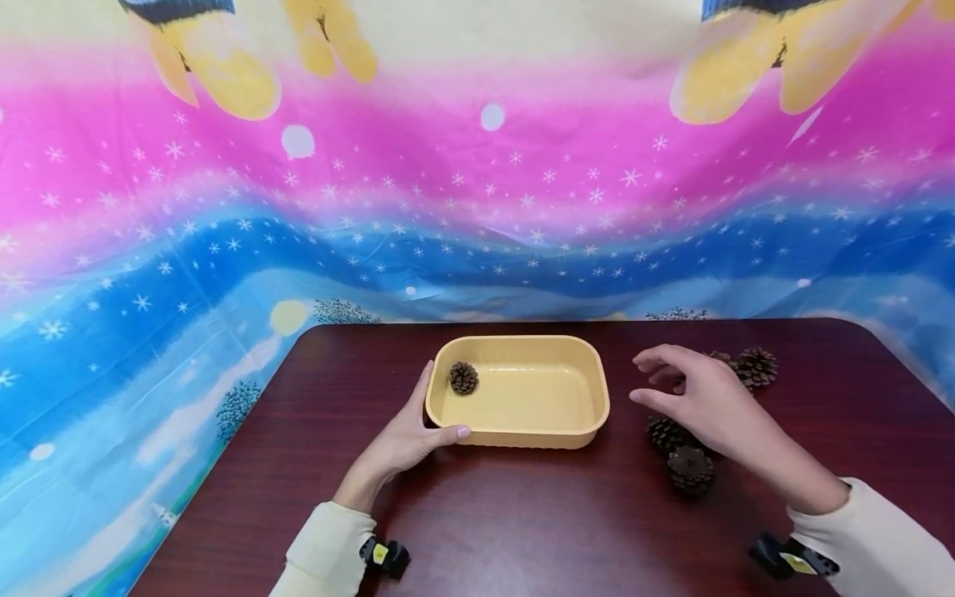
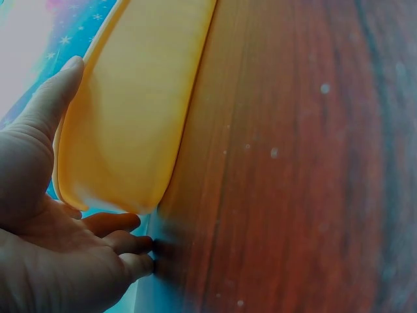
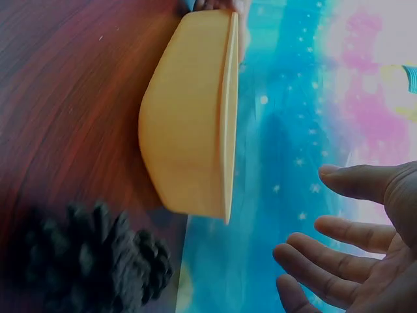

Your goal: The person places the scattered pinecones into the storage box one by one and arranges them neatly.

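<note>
A yellow plastic container [image 1: 522,438] stands on the table with one small pine cone [image 1: 463,378] at its left end. My left hand [image 1: 406,435] holds the container's near left corner, thumb on the front rim and fingers along the left wall. To the right of the container, my right hand [image 1: 709,398] hovers with its fingers spread and nothing between them. Below it lie two pine cones, the nearer one [image 1: 690,470] in full view. Another pine cone [image 1: 757,367] shows behind the hand, beside one mostly hidden by it. The right wrist view has dark pine cones [image 3: 98,261] at lower left.
The dark red-brown wooden table [image 1: 537,522] has rounded far corners. A patterned pink and blue cloth [image 1: 477,207] hangs right behind it and along its left side. Each wrist wears a small black camera, such as the left one [image 1: 385,556].
</note>
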`<move>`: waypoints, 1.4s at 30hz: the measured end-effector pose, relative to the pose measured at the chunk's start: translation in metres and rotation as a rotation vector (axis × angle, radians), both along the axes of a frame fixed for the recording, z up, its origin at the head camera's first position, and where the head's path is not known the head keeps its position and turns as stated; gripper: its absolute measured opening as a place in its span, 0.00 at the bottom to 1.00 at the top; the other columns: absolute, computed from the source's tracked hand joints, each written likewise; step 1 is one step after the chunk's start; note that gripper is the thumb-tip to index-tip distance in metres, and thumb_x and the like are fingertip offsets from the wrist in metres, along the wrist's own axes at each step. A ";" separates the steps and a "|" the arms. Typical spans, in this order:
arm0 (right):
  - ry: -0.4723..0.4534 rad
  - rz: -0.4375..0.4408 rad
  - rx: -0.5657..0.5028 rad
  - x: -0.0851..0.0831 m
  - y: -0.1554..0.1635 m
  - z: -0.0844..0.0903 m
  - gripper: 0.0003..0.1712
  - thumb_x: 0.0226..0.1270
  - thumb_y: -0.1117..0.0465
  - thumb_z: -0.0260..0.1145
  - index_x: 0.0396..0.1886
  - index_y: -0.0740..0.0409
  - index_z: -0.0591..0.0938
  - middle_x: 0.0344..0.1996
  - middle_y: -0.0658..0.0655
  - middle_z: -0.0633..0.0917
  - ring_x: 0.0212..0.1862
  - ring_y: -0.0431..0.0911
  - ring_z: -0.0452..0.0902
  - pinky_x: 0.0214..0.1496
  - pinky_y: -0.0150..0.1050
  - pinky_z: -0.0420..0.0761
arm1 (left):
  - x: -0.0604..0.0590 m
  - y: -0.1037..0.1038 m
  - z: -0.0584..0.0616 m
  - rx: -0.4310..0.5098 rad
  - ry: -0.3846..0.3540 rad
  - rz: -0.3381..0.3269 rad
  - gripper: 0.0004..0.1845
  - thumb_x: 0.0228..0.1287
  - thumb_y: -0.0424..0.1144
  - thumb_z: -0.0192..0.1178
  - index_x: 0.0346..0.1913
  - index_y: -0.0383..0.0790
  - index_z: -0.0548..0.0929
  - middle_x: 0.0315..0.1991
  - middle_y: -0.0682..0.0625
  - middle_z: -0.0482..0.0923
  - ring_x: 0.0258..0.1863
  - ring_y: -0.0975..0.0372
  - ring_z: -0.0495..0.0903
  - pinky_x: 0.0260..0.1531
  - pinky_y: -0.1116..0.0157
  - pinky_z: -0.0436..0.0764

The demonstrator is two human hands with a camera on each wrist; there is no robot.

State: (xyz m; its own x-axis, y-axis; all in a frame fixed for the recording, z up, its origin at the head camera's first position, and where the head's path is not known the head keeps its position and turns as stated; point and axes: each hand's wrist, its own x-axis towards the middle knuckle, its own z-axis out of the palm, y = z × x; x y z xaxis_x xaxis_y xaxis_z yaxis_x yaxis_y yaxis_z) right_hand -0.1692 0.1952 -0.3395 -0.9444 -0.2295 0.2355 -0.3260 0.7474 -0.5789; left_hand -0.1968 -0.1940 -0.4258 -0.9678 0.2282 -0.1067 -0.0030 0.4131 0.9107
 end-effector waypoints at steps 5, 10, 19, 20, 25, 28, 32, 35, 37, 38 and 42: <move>0.004 -0.016 0.026 0.002 0.014 -0.007 0.23 0.65 0.54 0.78 0.56 0.57 0.85 0.46 0.58 0.91 0.47 0.53 0.88 0.44 0.45 0.84 | 0.000 0.000 -0.001 -0.001 0.001 0.001 0.68 0.59 0.45 0.79 0.87 0.53 0.35 0.87 0.47 0.37 0.85 0.49 0.42 0.82 0.41 0.46; 0.022 -0.037 0.038 0.004 0.028 -0.012 0.22 0.65 0.55 0.78 0.56 0.56 0.85 0.48 0.58 0.90 0.48 0.55 0.88 0.42 0.38 0.83 | 0.000 0.000 -0.001 -0.005 0.002 -0.001 0.68 0.59 0.45 0.79 0.87 0.53 0.35 0.87 0.47 0.37 0.85 0.49 0.41 0.82 0.41 0.45; -0.007 -0.076 0.059 0.008 0.049 -0.023 0.23 0.66 0.55 0.78 0.57 0.58 0.85 0.49 0.63 0.90 0.43 0.53 0.88 0.34 0.33 0.80 | 0.001 0.000 0.001 -0.008 0.000 -0.003 0.68 0.59 0.46 0.79 0.87 0.53 0.35 0.87 0.47 0.36 0.85 0.49 0.41 0.82 0.41 0.46; -0.021 -0.080 0.064 0.008 0.051 -0.024 0.24 0.66 0.55 0.78 0.58 0.58 0.85 0.49 0.64 0.90 0.43 0.53 0.88 0.34 0.34 0.79 | 0.001 0.000 0.001 -0.010 0.000 -0.001 0.68 0.59 0.46 0.79 0.87 0.53 0.35 0.87 0.47 0.36 0.85 0.49 0.41 0.82 0.40 0.46; -0.046 -0.089 0.096 0.007 0.057 -0.030 0.25 0.65 0.55 0.78 0.59 0.60 0.84 0.47 0.66 0.90 0.46 0.59 0.86 0.37 0.40 0.79 | 0.001 0.000 0.001 -0.016 -0.005 0.006 0.68 0.59 0.46 0.79 0.87 0.53 0.35 0.87 0.46 0.38 0.85 0.48 0.42 0.81 0.40 0.47; -0.043 -0.090 0.105 0.006 0.062 -0.034 0.25 0.64 0.56 0.78 0.58 0.61 0.84 0.47 0.66 0.90 0.47 0.61 0.86 0.38 0.43 0.79 | 0.001 0.000 0.001 -0.017 -0.004 0.003 0.68 0.59 0.46 0.79 0.87 0.54 0.35 0.87 0.46 0.38 0.85 0.48 0.42 0.81 0.40 0.48; -0.049 -0.087 0.112 0.005 0.067 -0.039 0.25 0.64 0.58 0.79 0.58 0.62 0.84 0.47 0.68 0.89 0.47 0.63 0.86 0.39 0.46 0.81 | 0.000 0.000 0.001 -0.018 -0.007 0.002 0.68 0.59 0.47 0.79 0.87 0.55 0.35 0.87 0.47 0.37 0.85 0.48 0.43 0.81 0.40 0.49; -0.056 -0.087 0.122 0.004 0.070 -0.042 0.25 0.64 0.59 0.78 0.58 0.62 0.83 0.48 0.69 0.89 0.46 0.63 0.86 0.38 0.46 0.81 | 0.001 0.000 0.002 -0.017 -0.010 0.005 0.68 0.58 0.47 0.79 0.87 0.55 0.35 0.87 0.47 0.38 0.85 0.48 0.43 0.81 0.40 0.49; -0.056 -0.086 0.128 0.003 0.072 -0.044 0.25 0.64 0.59 0.78 0.58 0.63 0.83 0.47 0.69 0.89 0.44 0.62 0.86 0.37 0.46 0.80 | 0.001 0.000 0.002 -0.018 -0.010 0.007 0.68 0.58 0.47 0.79 0.87 0.55 0.35 0.87 0.46 0.38 0.85 0.48 0.43 0.81 0.39 0.49; -0.053 -0.086 0.133 0.002 0.073 -0.045 0.25 0.63 0.60 0.78 0.58 0.63 0.83 0.47 0.69 0.89 0.44 0.62 0.86 0.37 0.46 0.80 | 0.001 0.000 0.002 -0.019 -0.010 0.007 0.68 0.58 0.47 0.79 0.87 0.55 0.35 0.87 0.46 0.38 0.85 0.48 0.43 0.81 0.39 0.49; -0.027 -0.089 0.144 0.000 0.076 -0.050 0.25 0.62 0.62 0.79 0.56 0.65 0.83 0.46 0.70 0.89 0.46 0.65 0.86 0.39 0.52 0.82 | 0.001 0.000 0.002 -0.026 -0.009 0.008 0.68 0.58 0.47 0.79 0.87 0.55 0.35 0.87 0.46 0.39 0.85 0.47 0.44 0.81 0.39 0.50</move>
